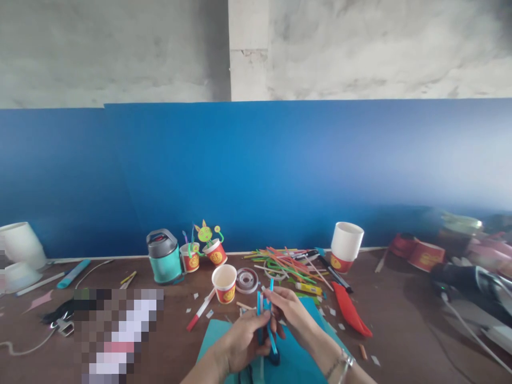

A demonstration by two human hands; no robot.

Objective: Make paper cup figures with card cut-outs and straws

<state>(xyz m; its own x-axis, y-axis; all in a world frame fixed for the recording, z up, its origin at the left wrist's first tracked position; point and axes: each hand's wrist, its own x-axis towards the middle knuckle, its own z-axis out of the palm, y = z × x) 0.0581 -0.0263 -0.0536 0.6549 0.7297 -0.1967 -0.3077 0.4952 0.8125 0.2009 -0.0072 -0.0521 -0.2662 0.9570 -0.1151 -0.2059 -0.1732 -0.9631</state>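
Note:
In the middle of the head view, my left hand (248,336) is closed around narrow blue strips (260,306), which stand up past its thumb. My right hand (290,312), a bracelet at its wrist, pinches another thin blue strip (272,285) close beside them. The two hands almost touch, and the strips slant across each other between the fingers. Below them lies a sheet of blue-green paper (212,333). Something dark and rounded (274,358) shows under the fingers; its kind is hard to make out.
Behind my hands are a paper cup (224,282), a tape roll (247,280) and a pile of coloured sticks (284,261). A red marker (200,309) lies left. To the right are stacked cups (347,240) and a red pouch-like piece (351,309). A teal container (165,261) stands back left.

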